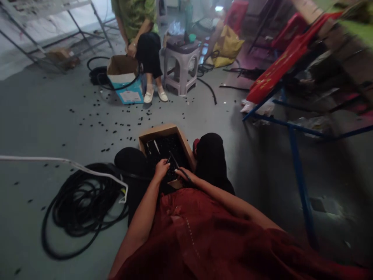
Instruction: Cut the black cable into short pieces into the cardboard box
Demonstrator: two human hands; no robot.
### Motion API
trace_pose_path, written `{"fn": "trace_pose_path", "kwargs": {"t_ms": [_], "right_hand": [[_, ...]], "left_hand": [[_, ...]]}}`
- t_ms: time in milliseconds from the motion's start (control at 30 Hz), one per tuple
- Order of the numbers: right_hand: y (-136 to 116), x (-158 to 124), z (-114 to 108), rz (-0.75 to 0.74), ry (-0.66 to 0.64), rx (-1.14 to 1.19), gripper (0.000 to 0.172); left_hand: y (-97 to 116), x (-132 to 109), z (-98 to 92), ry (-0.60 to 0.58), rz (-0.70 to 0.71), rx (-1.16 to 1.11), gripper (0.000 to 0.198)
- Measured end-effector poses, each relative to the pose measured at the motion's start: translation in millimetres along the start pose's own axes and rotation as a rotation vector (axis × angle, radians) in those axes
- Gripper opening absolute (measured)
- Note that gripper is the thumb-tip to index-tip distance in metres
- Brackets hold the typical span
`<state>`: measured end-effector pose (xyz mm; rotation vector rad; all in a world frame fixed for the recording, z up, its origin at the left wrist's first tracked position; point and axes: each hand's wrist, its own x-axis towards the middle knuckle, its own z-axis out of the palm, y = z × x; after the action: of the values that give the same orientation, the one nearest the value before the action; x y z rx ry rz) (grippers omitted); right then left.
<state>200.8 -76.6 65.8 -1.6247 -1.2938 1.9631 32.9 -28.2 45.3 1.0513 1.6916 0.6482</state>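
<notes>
My hands work low over a cardboard box (166,132) resting between my black-clad knees (211,159). It is full of black cable pieces (164,149). My left hand (161,170) sits curled on top of them, and I cannot tell whether it grips anything. My right hand (182,175) pinches a thin black cable (188,178) near a short black rod (174,160). A red sleeve (186,229) covers my lap and upper arms. Ahead, a seated co-worker's hands (132,49) hold a black cable above another cardboard box (124,76).
A coil of thick black cable (81,206) lies to my left under a white cable (58,159). Small black pieces (116,124) are scattered over the grey floor. Further off are a plastic stool (180,66), a yellow bag (227,46) and a blue metal rack (300,182) holding a red board (276,66).
</notes>
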Motion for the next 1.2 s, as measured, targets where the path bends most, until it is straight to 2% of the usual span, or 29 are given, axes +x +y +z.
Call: {"fn": "trace_pose_path", "kwargs": {"t_ms": [100, 333, 567, 667, 933, 1200], "right_hand": [[2.8, 0.0, 1.0, 0.007, 0.015, 0.006, 0.036], [21.3, 13.3, 1.7, -0.068, -0.024, -0.046, 0.036], [14.5, 11.2, -0.8, -0.011, -0.038, -0.078, 0.039], [12.9, 9.6, -2.0, -0.03, -0.044, -0.084, 0.039], [12.6, 10.8, -2.4, -0.111, -0.053, -0.188, 0.033], [18.9, 19.6, 0.2, -0.133, -0.013, -0.344, 0.025]], "left_hand": [[-4.7, 0.4, -0.9, 0.033, 0.058, -0.031, 0.031], [-9.2, 0.8, -1.8, -0.003, 0.019, -0.041, 0.031], [-3.9, -3.1, -2.2, -0.024, 0.01, 0.011, 0.028], [-4.6, -2.5, -3.6, -0.033, 0.041, 0.083, 0.03], [-12.8, -1.4, -16.0, -0.059, 0.238, 0.462, 0.035], [-10.7, -3.8, -23.4, -0.106, 0.265, 0.542, 0.034]]}}
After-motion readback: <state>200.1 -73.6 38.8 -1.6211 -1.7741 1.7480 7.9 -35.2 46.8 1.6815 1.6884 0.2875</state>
